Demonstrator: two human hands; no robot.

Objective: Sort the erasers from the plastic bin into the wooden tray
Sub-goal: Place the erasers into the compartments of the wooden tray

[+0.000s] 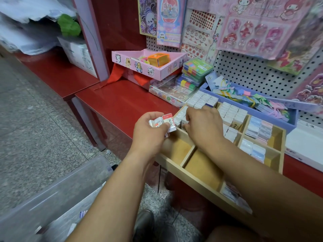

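A wooden tray [188, 155] with several compartments lies on the red shelf, partly over its front edge. Rows of white wrapped erasers [230, 113] fill its far compartments; the two nearest ones are bare. My left hand [150, 135] holds a small stack of white erasers with red labels [166, 123] just left of the tray. My right hand [204, 125] rests palm down on the erasers in the tray's far left compartment, fingertips curled onto them; whether it grips one is hidden. The clear plastic bin [57, 198] stands on the floor at lower left.
A pink cardboard box [157, 70] and stacked coloured packs [195, 70] stand behind the tray. A blue box of ribbons [253, 100] sits to its right. Pegboard with hanging sticker packs [253, 28] rises behind. The red shelf [118, 100] extends left. My shoe [145, 224] is on the floor.
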